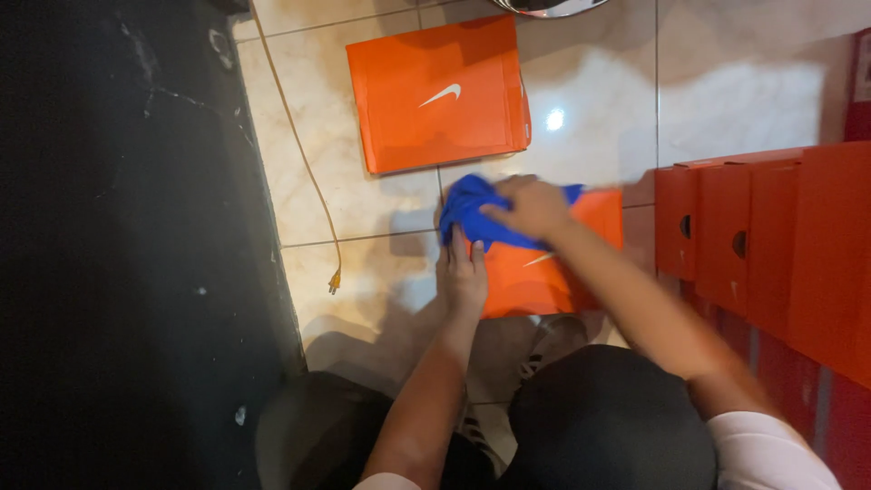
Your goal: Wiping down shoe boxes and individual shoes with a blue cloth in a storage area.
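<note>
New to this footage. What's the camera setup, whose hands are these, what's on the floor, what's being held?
There is no machine here: a person works with two bare hands, and the single picture comes from a camera on their head, looking straight down past their knees. The right hand presses a blue cloth onto an orange shoebox lying on the pale tiled floor. The left hand rests flat against that box's left edge, steadying it. A second orange box lies farther away on the tiles. More orange boxes stand stacked at the right. A yellow cord runs along the dark mat on the left.
</note>
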